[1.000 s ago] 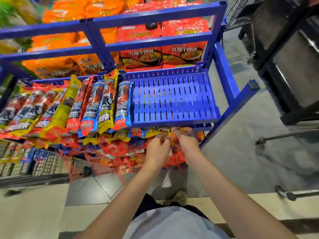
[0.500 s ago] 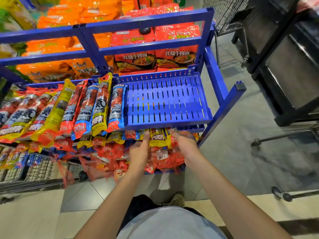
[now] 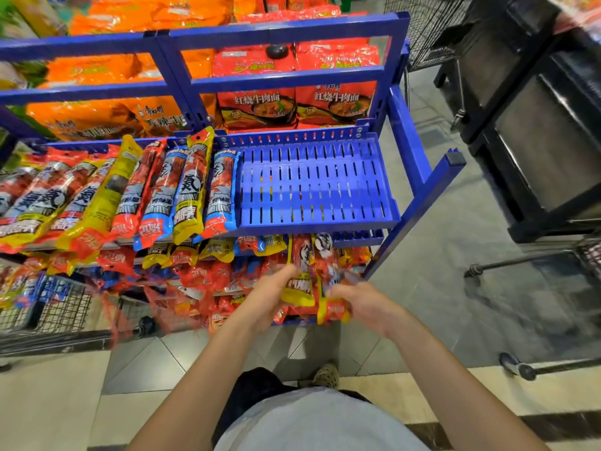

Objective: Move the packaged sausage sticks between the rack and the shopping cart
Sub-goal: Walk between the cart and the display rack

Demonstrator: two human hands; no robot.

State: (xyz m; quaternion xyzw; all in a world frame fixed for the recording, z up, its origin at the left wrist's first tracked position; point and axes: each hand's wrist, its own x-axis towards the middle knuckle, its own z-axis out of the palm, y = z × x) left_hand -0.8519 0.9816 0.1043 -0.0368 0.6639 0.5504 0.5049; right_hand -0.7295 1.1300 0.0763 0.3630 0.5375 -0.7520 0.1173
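Observation:
The blue rack point(image 3: 419, 190) holds a row of red, yellow and blue sausage stick packs point(image 3: 182, 190) on the left of its slotted shelf point(image 3: 312, 187). More packs lie on the lower shelf point(image 3: 208, 275). My left hand point(image 3: 273, 294) grips a red-and-yellow sausage pack point(image 3: 300, 271), drawn partly out from under the slotted shelf. My right hand point(image 3: 361, 304) grips a second sausage pack point(image 3: 328, 288) beside it. Both packs point up towards the lower shelf.
Orange and red noodle bags point(image 3: 292, 102) fill the rack's upper tiers. A wire basket point(image 3: 48, 307) sits low at the left. A black wire cart point(image 3: 432, 30) and dark stand point(image 3: 536, 125) are at the right. Tiled floor lies below.
Both hands reached into the lower shelf, took hold of a pack each and pulled them out towards me. The view has shifted slightly left.

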